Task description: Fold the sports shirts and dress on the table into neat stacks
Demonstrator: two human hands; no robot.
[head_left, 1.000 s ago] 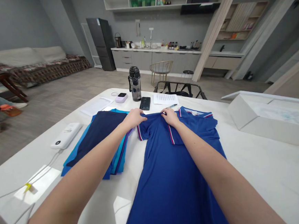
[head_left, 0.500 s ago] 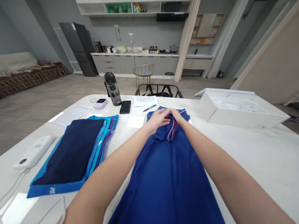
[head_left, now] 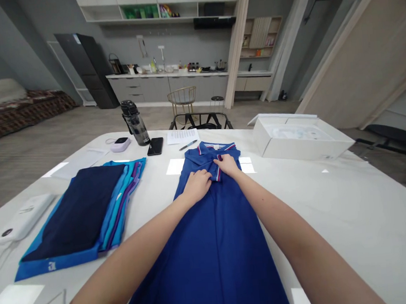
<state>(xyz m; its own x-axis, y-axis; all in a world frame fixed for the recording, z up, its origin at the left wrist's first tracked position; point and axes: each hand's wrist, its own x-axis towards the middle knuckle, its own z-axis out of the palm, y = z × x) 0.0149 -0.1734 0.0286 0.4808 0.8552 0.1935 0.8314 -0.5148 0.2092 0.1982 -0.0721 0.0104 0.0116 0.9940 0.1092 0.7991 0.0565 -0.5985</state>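
Since the blue polo (head_left: 210,245) looks soft, light & prob. a bit slippery, we'd grip it by the trimmed sleeve hem (head_left: 219,175). It's spread on the worktop (head_left: 335,188). Stretched fwd, our R hand (head_left: 228,165) pinches it there, fingers nearly closed; our L hand (head_left: 197,186) rests palm-down, fingers bent, grip unclear.

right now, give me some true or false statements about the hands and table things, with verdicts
1. The left hand and right hand are both on the blue shirt. True.
2. A dark navy piece tops the folded clothes. True.
3. The folded clothes lie to the shirt's right. False: they lie to its left.
4. The black phone lies near the bottle. True.
5. The pen lies on the phone. False: the pen lies on the table.
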